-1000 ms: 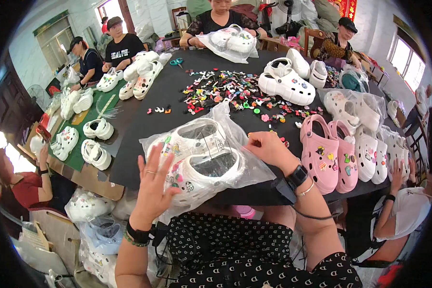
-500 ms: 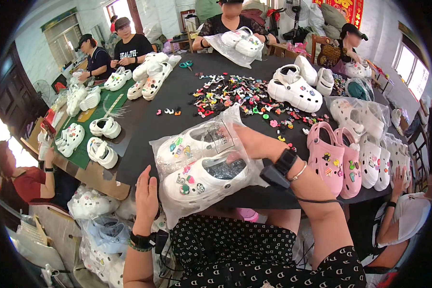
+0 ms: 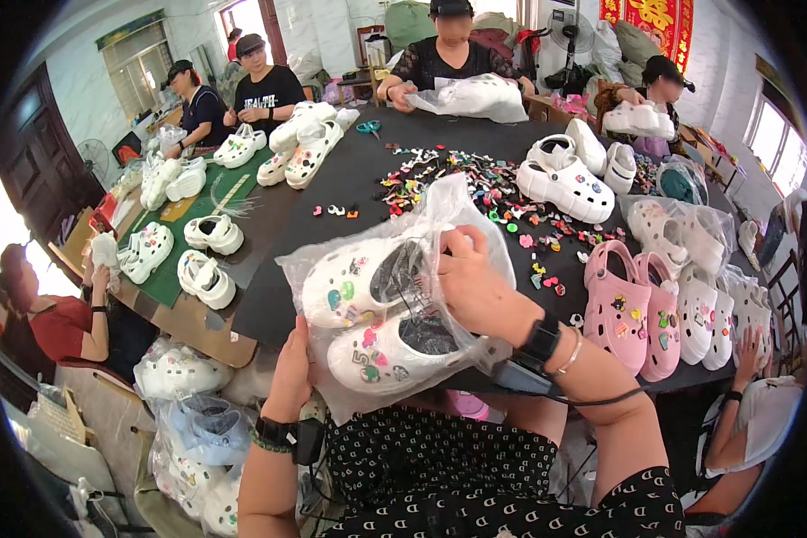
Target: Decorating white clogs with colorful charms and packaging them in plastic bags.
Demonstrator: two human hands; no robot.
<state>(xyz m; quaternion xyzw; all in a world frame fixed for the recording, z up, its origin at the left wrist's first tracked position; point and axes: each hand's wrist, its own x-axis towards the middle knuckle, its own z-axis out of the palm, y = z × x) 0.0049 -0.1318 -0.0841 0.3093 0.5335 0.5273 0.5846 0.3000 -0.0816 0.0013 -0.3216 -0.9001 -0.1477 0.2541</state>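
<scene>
A clear plastic bag lies tilted at the table's near edge. Inside it are two white clogs, the upper clog and the lower clog, both dotted with colourful charms. My right hand has its fingers curled in a pinch on the bag's film, by the heels of the clogs. Along the bag's left side rests my left hand, its visible fingers stretched upward against the plastic, the rest partly hidden by it.
Loose colourful charms are heaped on the black table. Pink clogs and bagged white clogs line the right side; a large white clog stands behind. Other people work around the table. Bagged clogs are piled at the lower left.
My right hand has come out from inside the bag to pinch its film. The clogs have shifted and turned slightly, and my left hand now touches the bag's side.
</scene>
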